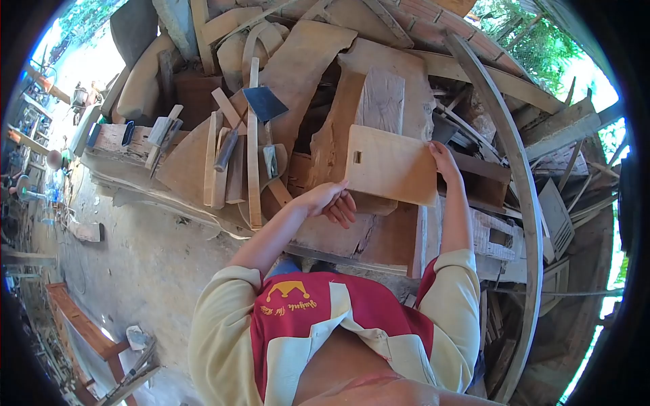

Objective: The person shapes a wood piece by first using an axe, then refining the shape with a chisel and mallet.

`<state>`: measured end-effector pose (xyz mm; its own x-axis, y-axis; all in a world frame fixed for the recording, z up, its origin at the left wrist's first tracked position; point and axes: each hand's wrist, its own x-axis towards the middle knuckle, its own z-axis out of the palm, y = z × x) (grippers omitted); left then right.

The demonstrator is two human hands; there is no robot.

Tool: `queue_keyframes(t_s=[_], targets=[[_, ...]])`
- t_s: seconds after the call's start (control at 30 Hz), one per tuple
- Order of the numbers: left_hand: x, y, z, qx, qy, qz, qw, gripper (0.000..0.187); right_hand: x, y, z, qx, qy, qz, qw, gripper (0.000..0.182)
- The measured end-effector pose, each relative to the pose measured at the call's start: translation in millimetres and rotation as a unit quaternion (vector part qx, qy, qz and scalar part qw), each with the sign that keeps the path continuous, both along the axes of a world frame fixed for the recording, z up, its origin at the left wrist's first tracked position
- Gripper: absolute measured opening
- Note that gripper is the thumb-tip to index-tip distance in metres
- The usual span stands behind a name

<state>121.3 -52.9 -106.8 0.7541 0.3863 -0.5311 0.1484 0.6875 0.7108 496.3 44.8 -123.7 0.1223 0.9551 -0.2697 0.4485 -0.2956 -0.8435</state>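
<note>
A pale flat wooden board (393, 166) with a small rectangular slot near its left side is tilted above the cluttered workbench. My right hand (445, 162) grips its right edge, fingers partly hidden behind it. At the lower left corner is my left hand (332, 203), its thumb side against or very near the board's edge. Its other fingers hang loosely bent and apart below; whether they bear any weight cannot be told. Behind the board stands a rough wooden block (381, 101).
Left of my hands lie wood strips (254, 155), a chisel-like tool with a grey handle (227, 150) and a dark square plate (265, 103). A long curved wooden piece (518, 162) arches along the right. A reddish wooden frame (84, 325) stands on the floor at lower left.
</note>
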Motion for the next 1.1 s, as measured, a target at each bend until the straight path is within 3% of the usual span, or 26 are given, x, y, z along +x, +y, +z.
queue_keyframes(t_s=[0.27, 0.43, 0.57, 0.63, 0.67, 0.77, 0.83, 0.87, 0.93, 1.0, 1.1], targets=[[-6, 13, 12, 0.004, 0.053, 0.052, 0.997, 0.055, 3, -3, 9, 0.019, -0.025, -0.002, 1.0, 0.036], [-6, 11, 10, 0.118, 0.113, 0.123, 0.979, 0.045, 14, 2, -1, 0.051, -0.079, -0.007, 0.995, 0.037], [-14, 4, 18, 0.123, 0.118, 0.126, 0.977, 0.042, 11, 2, -1, 0.103, -0.119, -0.013, 0.987, 0.045], [-23, 0, 23, 0.131, 0.128, 0.132, 0.974, 0.041, 2, -1, 11, 0.087, -0.127, -0.105, 0.983, 0.051], [-29, -2, 24, 0.131, 0.13, 0.136, 0.973, 0.041, -3, -4, 18, 0.087, -0.125, -0.101, 0.983, 0.051], [-55, -7, 26, 0.135, 0.097, 0.159, 0.973, 0.04, -13, -7, 20, 0.058, -0.03, -0.164, 0.984, 0.057], [-71, -7, 28, 0.115, 0.087, 0.208, 0.967, 0.038, -12, -7, 2, 0.22, -0.157, -0.066, 0.961, 0.059], [-78, -8, 30, 0.109, 0.085, 0.228, 0.964, 0.037, -18, -8, -4, 0.156, -0.12, -0.029, 0.98, 0.061], [-89, -8, 24, 0.101, 0.083, 0.257, 0.958, 0.037, -94, -49, 51, 0.129, -0.138, 0.053, 0.98, 0.065], [-96, -10, 21, 0.089, 0.065, 0.298, 0.948, 0.038, -119, -57, 38, 0.184, -0.325, 0.148, 0.916, 0.07], [-101, -14, 25, 0.098, 0.071, 0.311, 0.943, 0.038, -158, -76, 67, 0.155, -0.327, 0.158, 0.919, 0.072]])
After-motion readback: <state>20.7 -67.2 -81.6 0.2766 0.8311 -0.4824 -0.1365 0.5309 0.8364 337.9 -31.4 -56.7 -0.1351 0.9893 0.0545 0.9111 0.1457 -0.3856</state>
